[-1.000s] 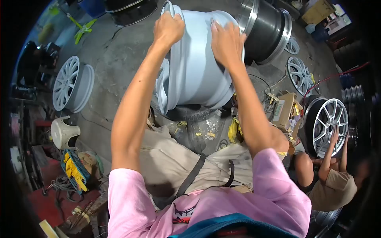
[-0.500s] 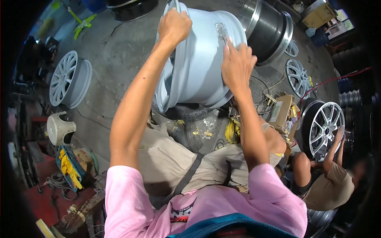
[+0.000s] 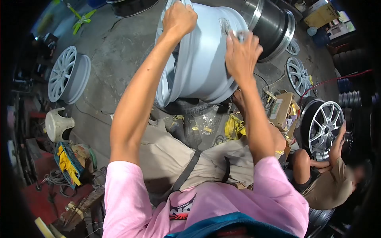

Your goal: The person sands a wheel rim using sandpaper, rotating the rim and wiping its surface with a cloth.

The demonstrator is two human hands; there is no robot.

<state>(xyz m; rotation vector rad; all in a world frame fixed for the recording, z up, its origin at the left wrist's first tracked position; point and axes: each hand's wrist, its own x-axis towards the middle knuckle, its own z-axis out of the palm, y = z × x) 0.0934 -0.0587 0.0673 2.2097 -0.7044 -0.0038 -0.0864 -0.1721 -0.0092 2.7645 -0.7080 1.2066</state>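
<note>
A light grey wheel rim (image 3: 204, 51) stands on its side in front of me, its barrel facing up. My left hand (image 3: 180, 18) is closed over the rim's far left edge. Near the right lip, my right hand (image 3: 243, 53) has its fingers bent together around a small greyish thing, blurred by motion and too unclear to name. Just left of those fingers, a rough, darker grey patch (image 3: 224, 27) marks the barrel's smooth surface.
Behind stands a dark, polished rim (image 3: 270, 29). A grey spoked wheel (image 3: 65, 75) and a white stool (image 3: 59, 125) are at left. At right sit an open cardboard box (image 3: 281, 109), yellow cloth (image 3: 235, 127) and a co-worker (image 3: 329, 184) touching a silver spoked wheel (image 3: 326, 129).
My right hand has moved right and slightly down, off the rough patch towards the rim's lip. My left hand and the rim have shifted slightly up in view. The co-worker's arms have moved.
</note>
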